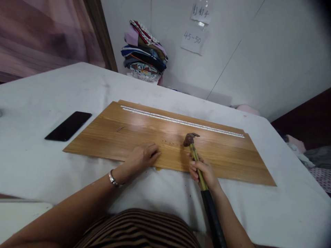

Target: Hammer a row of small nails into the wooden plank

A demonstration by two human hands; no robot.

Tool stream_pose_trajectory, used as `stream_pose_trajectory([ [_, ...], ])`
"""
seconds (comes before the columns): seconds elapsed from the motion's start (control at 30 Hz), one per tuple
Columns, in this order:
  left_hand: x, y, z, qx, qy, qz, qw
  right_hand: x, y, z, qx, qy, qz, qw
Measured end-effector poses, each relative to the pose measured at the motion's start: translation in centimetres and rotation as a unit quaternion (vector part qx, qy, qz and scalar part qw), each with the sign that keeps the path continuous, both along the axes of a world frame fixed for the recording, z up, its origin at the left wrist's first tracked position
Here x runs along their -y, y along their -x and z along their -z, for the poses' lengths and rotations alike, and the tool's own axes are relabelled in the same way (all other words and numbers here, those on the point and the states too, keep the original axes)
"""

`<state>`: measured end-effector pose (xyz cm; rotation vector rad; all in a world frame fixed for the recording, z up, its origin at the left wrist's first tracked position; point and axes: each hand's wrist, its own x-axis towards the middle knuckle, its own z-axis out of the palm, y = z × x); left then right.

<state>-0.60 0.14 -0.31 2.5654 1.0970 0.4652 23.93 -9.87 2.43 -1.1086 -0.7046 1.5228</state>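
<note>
My right hand (203,170) grips a claw hammer (200,172) by the yellow part of its handle, above the black grip. The rusty hammer head is over the wooden board (222,155), just right of a row of small nail heads (173,143). My left hand (143,155) rests on the board's near edge, left of that row, with its fingers curled in. Whatever those fingers may hold is hidden. A few loose nails (120,128) lie on the left part of the board.
Two white measuring strips (181,121) run along the board's far side. A black phone (68,126) lies left of the board on the white-covered table (31,162). Folded clothes (144,51) are stacked beyond the far edge, by a wall with paper notes (192,38).
</note>
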Motion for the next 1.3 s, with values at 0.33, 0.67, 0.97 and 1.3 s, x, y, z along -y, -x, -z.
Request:
stream_pose_trajectory([
  [0.33, -0.08, 0.01, 0.25, 0.01, -0.005, 0.004, 1.0, 0.0, -0.09, -0.24, 0.0, 0.011, -0.004, 1.0],
  [0.67, -0.12, 0.12, 0.49, 0.01, -0.003, 0.007, 1.0, 0.28, -0.12, -0.39, -0.002, 0.004, 0.003, 1.0],
  [0.97, -0.33, 0.06, 0.67, 0.018, 0.0, 0.011, 1.0, 0.17, -0.2, -0.12, -0.01, 0.005, -0.001, 1.0],
  [1.3, -0.12, -0.01, 0.24, 0.001, -0.006, 0.006, 1.0, 0.13, -0.19, -0.15, -0.005, 0.014, -0.003, 1.0],
])
